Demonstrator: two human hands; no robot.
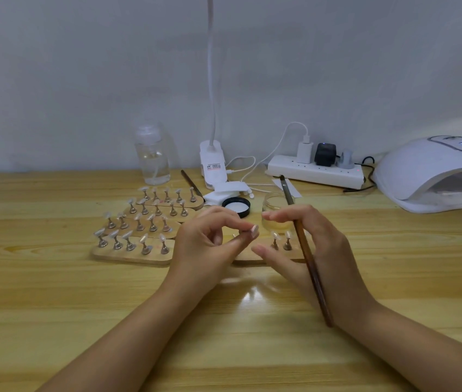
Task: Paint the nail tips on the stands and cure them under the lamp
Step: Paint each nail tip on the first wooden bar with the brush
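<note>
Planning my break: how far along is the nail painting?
Done: unclear; four boards at left hold tips, coating not discernible. In hand: left hand pinches one nail tip off its board; right hand holds the brush; gel jar open. Left: curing, since the lamp bay shows no board.

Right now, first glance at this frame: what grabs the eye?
The two hands at centre: the left hand pinches a single nail tip on its holder, and the right hand grips a long brown brush. Left of them lie four wooden boards lined with rows of nail tips on metal stands. At the far right sits the white curing lamp, its display lit.
</note>
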